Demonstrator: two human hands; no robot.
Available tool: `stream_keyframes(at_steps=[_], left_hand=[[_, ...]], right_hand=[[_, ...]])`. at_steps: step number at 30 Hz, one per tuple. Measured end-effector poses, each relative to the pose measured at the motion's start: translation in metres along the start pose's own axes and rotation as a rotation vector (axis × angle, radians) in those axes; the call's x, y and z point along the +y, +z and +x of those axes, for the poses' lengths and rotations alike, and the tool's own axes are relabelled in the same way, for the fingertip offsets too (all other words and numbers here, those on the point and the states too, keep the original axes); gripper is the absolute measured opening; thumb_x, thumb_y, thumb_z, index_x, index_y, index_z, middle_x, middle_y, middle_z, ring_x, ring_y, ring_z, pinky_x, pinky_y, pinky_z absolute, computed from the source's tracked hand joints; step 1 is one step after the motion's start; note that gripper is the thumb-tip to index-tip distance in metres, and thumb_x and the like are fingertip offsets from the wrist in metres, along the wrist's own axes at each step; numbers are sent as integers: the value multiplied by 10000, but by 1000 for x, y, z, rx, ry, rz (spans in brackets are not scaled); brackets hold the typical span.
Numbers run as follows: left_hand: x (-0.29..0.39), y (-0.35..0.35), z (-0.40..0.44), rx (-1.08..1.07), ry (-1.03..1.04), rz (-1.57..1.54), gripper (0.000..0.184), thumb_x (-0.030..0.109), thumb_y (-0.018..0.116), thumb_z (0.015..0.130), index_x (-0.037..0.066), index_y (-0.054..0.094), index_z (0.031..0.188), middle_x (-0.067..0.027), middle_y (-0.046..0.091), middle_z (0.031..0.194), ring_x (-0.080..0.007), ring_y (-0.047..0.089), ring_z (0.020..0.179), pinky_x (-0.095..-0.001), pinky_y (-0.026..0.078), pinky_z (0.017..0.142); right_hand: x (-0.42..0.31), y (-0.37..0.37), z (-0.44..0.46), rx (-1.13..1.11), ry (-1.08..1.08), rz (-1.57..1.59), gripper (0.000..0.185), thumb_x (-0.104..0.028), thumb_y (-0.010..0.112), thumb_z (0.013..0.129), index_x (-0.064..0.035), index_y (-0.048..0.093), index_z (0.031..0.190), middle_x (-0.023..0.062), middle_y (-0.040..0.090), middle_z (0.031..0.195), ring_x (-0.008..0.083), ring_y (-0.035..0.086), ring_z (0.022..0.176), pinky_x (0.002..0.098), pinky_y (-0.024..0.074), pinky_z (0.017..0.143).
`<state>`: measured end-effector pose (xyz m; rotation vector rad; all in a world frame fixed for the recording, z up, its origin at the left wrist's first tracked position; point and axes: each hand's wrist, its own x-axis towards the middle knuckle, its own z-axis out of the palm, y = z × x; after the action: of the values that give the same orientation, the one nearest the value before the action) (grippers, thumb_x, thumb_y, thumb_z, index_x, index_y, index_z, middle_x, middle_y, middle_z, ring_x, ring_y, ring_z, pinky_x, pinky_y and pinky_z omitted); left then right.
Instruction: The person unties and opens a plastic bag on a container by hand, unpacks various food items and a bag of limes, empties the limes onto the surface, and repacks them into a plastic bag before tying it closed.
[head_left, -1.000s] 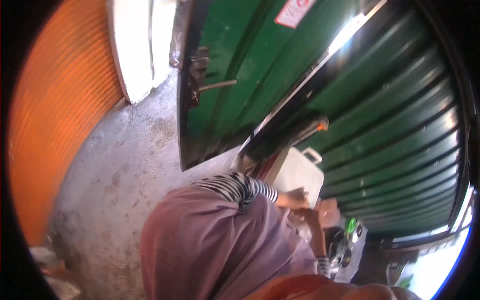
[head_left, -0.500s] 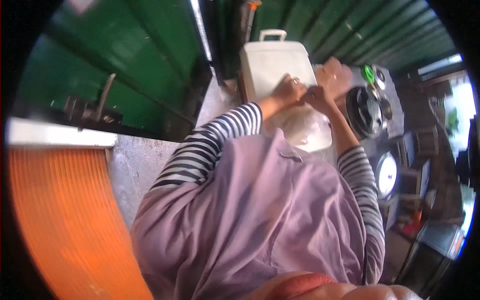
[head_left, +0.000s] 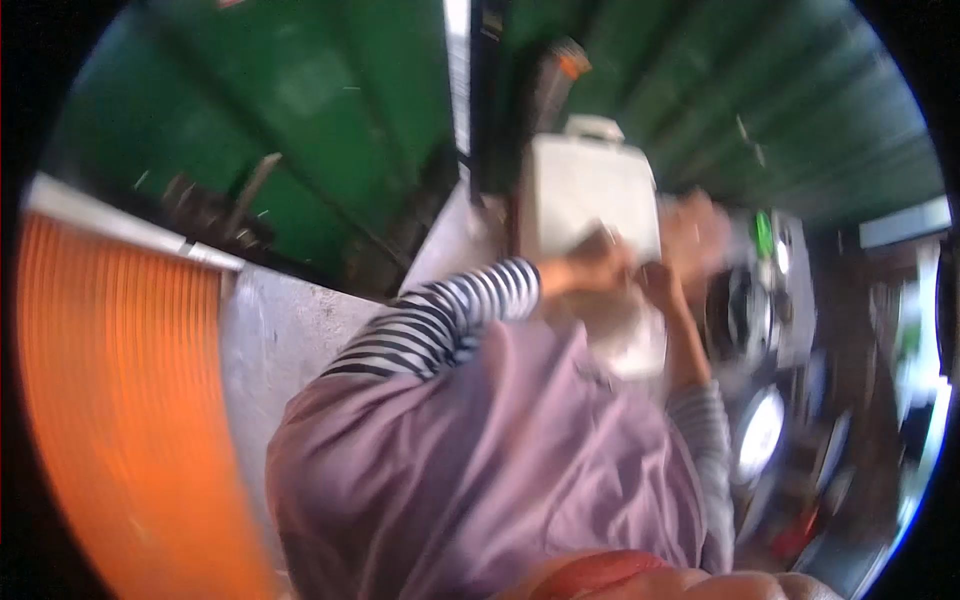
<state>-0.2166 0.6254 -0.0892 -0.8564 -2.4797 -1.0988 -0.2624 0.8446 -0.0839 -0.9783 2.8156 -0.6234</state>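
My left hand [head_left: 602,260] is closed in front of the white box-shaped container [head_left: 590,190], which has a handle on top. Close beside it, my right hand [head_left: 656,278] is also closed, its fingertips near those of the left. Motion blur smears both hands, and what they pinch between them cannot be made out. Just below them is a pale, partly see-through plastic item [head_left: 610,325], perhaps a bag. A blurred pinkish translucent thing [head_left: 697,235] stands behind my right hand.
To the right sit a dark round item [head_left: 738,312] and a bright green object [head_left: 764,235]. A round white disc [head_left: 760,435] is lower right. Green corrugated walls [head_left: 330,100] rise behind. An orange ribbed panel [head_left: 130,390] lies at left beside a grey surface [head_left: 290,330].
The view has tilted, so the container and hands sit lower and a little further right in the picture, with more blur. Both hands stay close together in front of the container.
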Motion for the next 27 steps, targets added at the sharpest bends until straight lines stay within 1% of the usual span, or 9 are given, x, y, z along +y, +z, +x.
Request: stream_keyframes(at_steps=[1, 3, 6, 10, 12, 13, 20, 23, 27], left_hand=[[-6, 4, 2, 84, 169, -89, 173, 96, 737, 703, 113, 657, 856, -102, 664, 912, -317, 620, 857, -429, 482, 802], [3, -9, 5, 174, 238, -106, 141, 172, 718, 719, 137, 628, 821, -57, 624, 853, -297, 603, 832, -431, 474, 763], [-5, 0, 5, 182, 225, 129, 230, 281, 757, 659, 200, 611, 818, 7, 592, 893, -233, 579, 895, -424, 434, 758], [21, -28, -3, 85, 148, 181, 248, 346, 781, 669, 203, 660, 832, 31, 610, 930, -210, 579, 967, -430, 413, 827], [20, -25, -1, 59, 65, 231, 188, 353, 763, 696, 272, 709, 857, 57, 659, 931, -193, 617, 952, -435, 429, 822], [18, -23, 1, 46, 30, 245, 182, 342, 761, 695, 267, 713, 854, 46, 673, 921, -204, 627, 930, -439, 432, 812], [18, -21, -2, 40, -65, 148, 105, 229, 623, 819, 200, 724, 809, -36, 713, 831, -267, 656, 821, -466, 441, 736], [3, -2, -8, 248, 259, 224, 189, 224, 562, 861, 49, 574, 789, -127, 625, 754, -311, 597, 669, -440, 456, 627], [25, -22, -1, 148, 118, 79, 83, 161, 694, 689, 82, 675, 708, -147, 673, 698, -312, 672, 657, -424, 512, 614]], right_hand=[[12, 7, 2, 24, -146, -66, 293, -289, 733, 870, -18, 676, 772, 155, 664, 762, 294, 624, 687, 415, 483, 647], [-24, -20, 3, -16, 55, 77, 421, -396, 698, 884, -1, 645, 751, 171, 637, 699, 262, 621, 640, 406, 473, 613], [-35, -29, 3, 10, 71, 253, 294, -259, 724, 874, -26, 634, 721, 18, 591, 667, 109, 491, 618, 314, 396, 565], [-45, -26, 3, -42, 255, 527, 247, -207, 697, 877, -46, 627, 702, -39, 562, 690, 79, 473, 668, 280, 377, 592], [-59, -38, 6, -31, 143, 433, 242, -204, 680, 886, -52, 629, 705, -61, 532, 684, 54, 455, 675, 248, 359, 606], [-71, -43, 7, -49, 214, 422, 327, -339, 808, 763, -63, 638, 721, -20, 578, 756, 121, 523, 742, 304, 415, 666], [-62, -62, 27, -31, 62, 268, 204, -229, 726, 791, -32, 687, 752, 40, 649, 791, 147, 595, 764, 317, 469, 718], [-48, -61, 29, -6, 7, 202, 168, -182, 691, 803, -19, 707, 765, 65, 679, 806, 158, 626, 774, 323, 492, 740], [-29, -32, 22, -14, 18, 183, 153, -119, 644, 819, -1, 735, 783, 99, 720, 826, 173, 668, 787, 330, 522, 770]])
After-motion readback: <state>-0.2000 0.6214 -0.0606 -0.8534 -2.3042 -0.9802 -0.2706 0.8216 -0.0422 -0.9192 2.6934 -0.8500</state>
